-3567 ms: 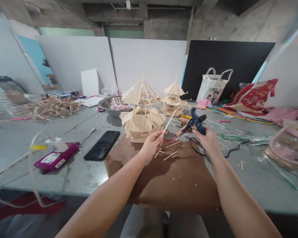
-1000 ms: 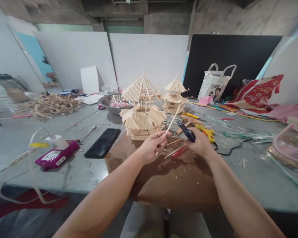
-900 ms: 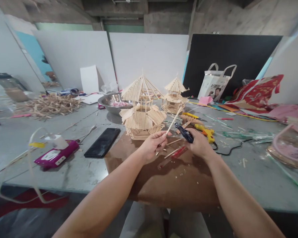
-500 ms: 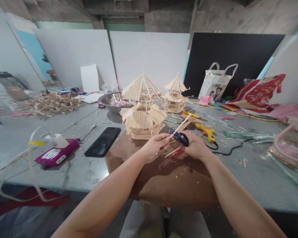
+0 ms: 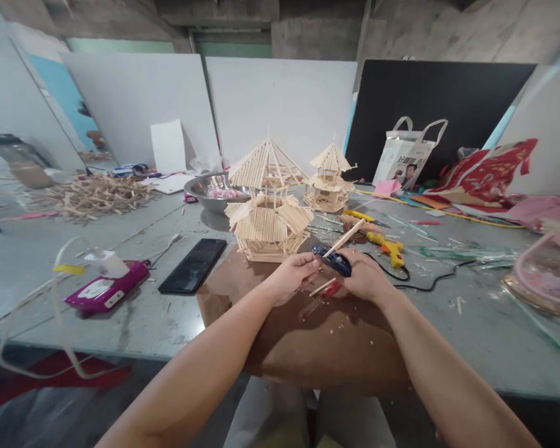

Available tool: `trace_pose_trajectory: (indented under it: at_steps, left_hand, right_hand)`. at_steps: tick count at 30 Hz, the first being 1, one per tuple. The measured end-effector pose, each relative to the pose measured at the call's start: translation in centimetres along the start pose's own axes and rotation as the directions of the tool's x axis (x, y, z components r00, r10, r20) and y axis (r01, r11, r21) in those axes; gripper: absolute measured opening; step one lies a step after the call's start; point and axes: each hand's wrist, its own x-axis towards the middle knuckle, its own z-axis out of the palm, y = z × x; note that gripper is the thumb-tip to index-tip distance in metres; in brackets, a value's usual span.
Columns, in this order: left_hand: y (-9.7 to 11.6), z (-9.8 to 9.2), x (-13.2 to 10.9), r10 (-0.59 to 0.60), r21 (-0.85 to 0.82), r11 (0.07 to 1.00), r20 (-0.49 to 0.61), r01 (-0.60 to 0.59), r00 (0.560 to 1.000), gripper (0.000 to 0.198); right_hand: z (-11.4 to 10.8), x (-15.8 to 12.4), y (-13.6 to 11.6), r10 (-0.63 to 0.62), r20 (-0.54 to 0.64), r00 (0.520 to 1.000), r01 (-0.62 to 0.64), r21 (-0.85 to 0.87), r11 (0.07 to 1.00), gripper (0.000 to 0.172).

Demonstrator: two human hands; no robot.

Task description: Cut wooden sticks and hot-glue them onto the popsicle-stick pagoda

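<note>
My left hand (image 5: 298, 275) is closed, its fingertips pinching thin wooden sticks (image 5: 348, 236) that slant up to the right. Closed around a dark blue hand tool (image 5: 338, 264), which looks like small pliers, is my right hand (image 5: 368, 277). The sticks cross at the tool's head; whether its jaws grip them I cannot tell. Just beyond my hands stands a stick-built pavilion (image 5: 271, 218) with a partly covered roof. Below the tool, a clear tube with a red part (image 5: 318, 302) and a short stick (image 5: 323, 287) lie on a brown board (image 5: 326, 354).
A smaller stick pavilion (image 5: 329, 180) and a metal bowl (image 5: 200, 190) stand behind. A yellow glue gun (image 5: 388, 249) with a black cord lies right. To the left are a phone (image 5: 193, 266), a purple power strip (image 5: 106, 289) and a stick pile (image 5: 105, 196).
The sticks in my left hand have shifted slightly up and right, and a second one shows alongside the first. My right hand and the blue tool have moved slightly left.
</note>
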Motion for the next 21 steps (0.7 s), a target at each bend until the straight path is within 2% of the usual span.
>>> trace_pose_trajectory:
  at_steps: [12, 21]
  left_hand:
    - [-0.33, 0.04, 0.11, 0.007, 0.033, 0.999, -0.032, -0.006, 0.999, 0.03]
    - [-0.49, 0.19, 0.26, 0.065, 0.087, 0.994, -0.048, -0.061, 0.997, 0.032]
  right_hand:
    - [-0.18, 0.0, -0.19, -0.009, 0.017, 1.0, 0.009, 0.007, 1.0, 0.034]
    - [-0.16, 0.07, -0.37, -0.013, 0.001, 1.0, 0.013, -0.034, 0.999, 0.03]
